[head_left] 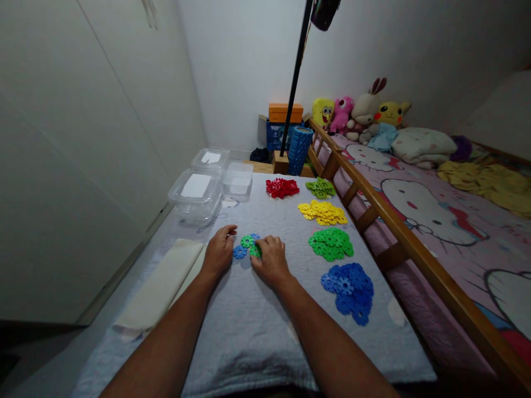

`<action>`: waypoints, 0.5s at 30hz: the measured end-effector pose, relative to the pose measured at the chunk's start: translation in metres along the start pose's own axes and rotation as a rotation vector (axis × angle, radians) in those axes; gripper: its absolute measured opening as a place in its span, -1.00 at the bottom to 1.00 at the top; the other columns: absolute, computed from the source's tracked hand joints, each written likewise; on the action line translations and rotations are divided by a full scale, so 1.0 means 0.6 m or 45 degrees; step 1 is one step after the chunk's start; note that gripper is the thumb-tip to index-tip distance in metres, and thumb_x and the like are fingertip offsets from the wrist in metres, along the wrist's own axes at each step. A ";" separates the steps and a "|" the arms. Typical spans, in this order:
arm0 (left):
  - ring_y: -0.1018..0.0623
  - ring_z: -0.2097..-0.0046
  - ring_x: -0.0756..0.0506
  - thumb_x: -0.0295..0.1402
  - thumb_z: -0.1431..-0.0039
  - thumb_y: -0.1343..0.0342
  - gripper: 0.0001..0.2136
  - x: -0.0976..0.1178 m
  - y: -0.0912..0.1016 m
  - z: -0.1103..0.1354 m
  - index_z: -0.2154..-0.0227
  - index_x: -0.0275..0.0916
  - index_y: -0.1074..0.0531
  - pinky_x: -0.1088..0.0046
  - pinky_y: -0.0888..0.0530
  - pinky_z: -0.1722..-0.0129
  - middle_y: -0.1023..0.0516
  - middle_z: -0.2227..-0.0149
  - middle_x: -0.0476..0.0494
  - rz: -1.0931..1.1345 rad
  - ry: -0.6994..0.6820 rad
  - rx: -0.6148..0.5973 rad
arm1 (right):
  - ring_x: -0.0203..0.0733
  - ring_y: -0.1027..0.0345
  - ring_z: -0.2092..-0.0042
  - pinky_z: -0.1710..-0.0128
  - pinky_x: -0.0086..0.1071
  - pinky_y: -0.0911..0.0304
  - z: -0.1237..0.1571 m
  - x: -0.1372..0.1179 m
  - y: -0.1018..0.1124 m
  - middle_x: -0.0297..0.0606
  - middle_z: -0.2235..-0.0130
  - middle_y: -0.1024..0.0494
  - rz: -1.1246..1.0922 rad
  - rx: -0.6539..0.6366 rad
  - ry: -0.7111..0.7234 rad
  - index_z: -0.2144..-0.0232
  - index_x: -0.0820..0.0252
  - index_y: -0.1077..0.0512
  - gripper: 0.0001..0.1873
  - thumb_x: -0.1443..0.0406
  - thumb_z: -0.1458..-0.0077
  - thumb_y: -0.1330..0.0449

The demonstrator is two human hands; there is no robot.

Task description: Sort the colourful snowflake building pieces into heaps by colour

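Between my two hands lies a small joined group of notched plastic discs, blue and green. My right hand (271, 260) pinches a green disc (255, 251) at the group's near right side, its fingertips partly covering it. A blue disc (239, 252) sits at the left of the group, and another green disc (248, 241) at the back, with part of a further blue one behind my right fingers. Close to the left blue disc is my left hand (219, 251), fingers slightly curled and apart, holding nothing that I can see.
Sorted disc piles line the right side: blue (350, 290), green (331, 244), yellow (322, 213), light green (321, 188) and red (282, 188). Clear plastic boxes (194, 193) stand at the back left. A folded cream cloth (166, 282) lies left. A wooden bed rail (398, 237) borders the table.
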State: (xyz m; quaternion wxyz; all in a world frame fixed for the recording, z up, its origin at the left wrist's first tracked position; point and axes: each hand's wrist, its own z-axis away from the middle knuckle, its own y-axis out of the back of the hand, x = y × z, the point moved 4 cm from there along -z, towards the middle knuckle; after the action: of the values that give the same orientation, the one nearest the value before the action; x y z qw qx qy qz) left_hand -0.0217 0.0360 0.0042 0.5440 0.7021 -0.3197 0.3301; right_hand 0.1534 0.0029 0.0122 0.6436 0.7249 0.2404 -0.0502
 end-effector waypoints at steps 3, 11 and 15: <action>-0.56 0.05 -0.15 -0.34 -0.17 0.08 -0.64 -0.001 0.000 -0.001 0.02 -0.23 -0.46 0.24 -0.44 -0.07 -0.59 0.10 -0.18 -0.002 0.008 -0.013 | 0.02 -0.21 -0.01 -0.02 -0.16 -0.11 0.001 0.002 0.005 -0.12 0.08 -0.47 0.029 0.000 0.017 0.04 0.14 -0.48 -0.64 0.19 -0.11 -0.22; -0.56 0.11 -0.14 -0.27 -0.19 0.05 -0.61 -0.010 -0.003 -0.005 -0.03 -0.25 -0.44 0.26 -0.46 0.00 -0.59 0.09 -0.20 -0.044 0.018 -0.071 | 0.01 -0.21 0.01 0.02 -0.18 -0.06 0.004 0.098 0.109 -0.11 0.09 -0.48 0.168 0.209 -0.238 0.09 0.16 -0.53 -0.67 0.21 -0.09 -0.21; -0.57 0.11 -0.15 -0.25 -0.19 0.05 -0.60 -0.006 -0.003 -0.004 -0.02 -0.26 -0.45 0.25 -0.46 -0.01 -0.59 0.09 -0.21 -0.079 -0.002 -0.074 | 0.05 -0.21 -0.01 0.04 -0.17 -0.05 0.023 0.187 0.164 -0.11 0.03 -0.48 0.294 0.250 -0.496 0.02 0.14 -0.52 -0.62 0.22 -0.10 -0.18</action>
State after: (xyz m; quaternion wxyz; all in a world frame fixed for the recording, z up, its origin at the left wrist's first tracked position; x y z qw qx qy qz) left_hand -0.0227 0.0393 0.0007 0.5737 0.6959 -0.3077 0.3032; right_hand 0.2962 0.0160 0.0564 0.6058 0.7833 0.0215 -0.1381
